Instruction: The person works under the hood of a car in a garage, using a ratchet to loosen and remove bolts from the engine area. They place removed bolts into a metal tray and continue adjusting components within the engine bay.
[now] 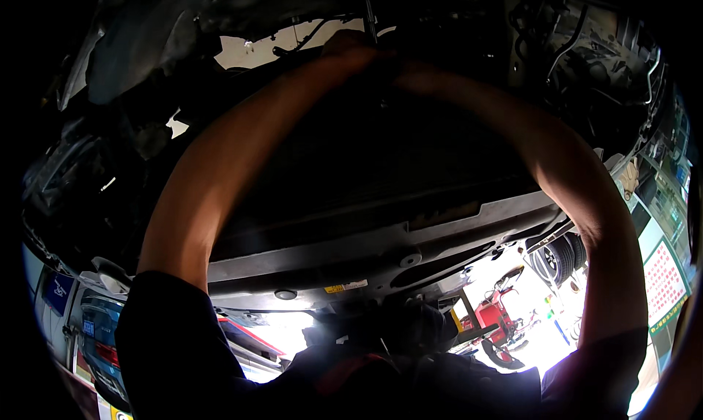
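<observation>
Both my arms reach up into the dark underside of a raised car, and my hands come close together near its middle. My left hand (350,48) is curled beside a thin shiny metal rod (370,21) that runs upward. Whatever those fingers close on is lost in shadow. Just to the right, my right hand (416,77) is dim and smeared, its fingers hidden in the dark. Below the hands, between my forearms, spreads a wide dark panel (381,149) of the car's underside.
A grey crossmember (381,248) with holes and a yellow-and-white label (346,287) crosses below the hands. Hoses and metal parts (586,54) hang at the upper right. Beyond the car are stacked tyres (558,260), a red machine (498,319) and a blue car (102,343).
</observation>
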The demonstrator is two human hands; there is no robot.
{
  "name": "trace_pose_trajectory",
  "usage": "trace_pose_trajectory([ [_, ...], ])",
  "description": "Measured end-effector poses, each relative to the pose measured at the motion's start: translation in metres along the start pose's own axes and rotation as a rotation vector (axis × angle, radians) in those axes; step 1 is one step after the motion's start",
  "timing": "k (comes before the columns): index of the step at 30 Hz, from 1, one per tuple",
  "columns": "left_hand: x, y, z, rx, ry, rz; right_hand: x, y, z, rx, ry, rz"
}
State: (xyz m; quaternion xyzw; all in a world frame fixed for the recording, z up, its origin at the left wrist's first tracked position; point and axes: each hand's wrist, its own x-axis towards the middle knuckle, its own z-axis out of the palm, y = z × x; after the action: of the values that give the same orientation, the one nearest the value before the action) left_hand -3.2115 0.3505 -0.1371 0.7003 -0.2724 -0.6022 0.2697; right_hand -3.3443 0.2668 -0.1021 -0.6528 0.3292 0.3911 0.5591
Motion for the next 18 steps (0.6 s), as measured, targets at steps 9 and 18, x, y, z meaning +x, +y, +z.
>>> trace_pose_trajectory([
  [9,0.001,-0.004,0.004,-0.180,-0.026,0.025,0.010,0.015,-0.002,0.154,-0.039,-0.034],
  [18,0.001,-0.006,-0.013,-0.193,-0.268,0.135,-0.002,0.006,-0.002,0.501,-0.144,0.055],
])
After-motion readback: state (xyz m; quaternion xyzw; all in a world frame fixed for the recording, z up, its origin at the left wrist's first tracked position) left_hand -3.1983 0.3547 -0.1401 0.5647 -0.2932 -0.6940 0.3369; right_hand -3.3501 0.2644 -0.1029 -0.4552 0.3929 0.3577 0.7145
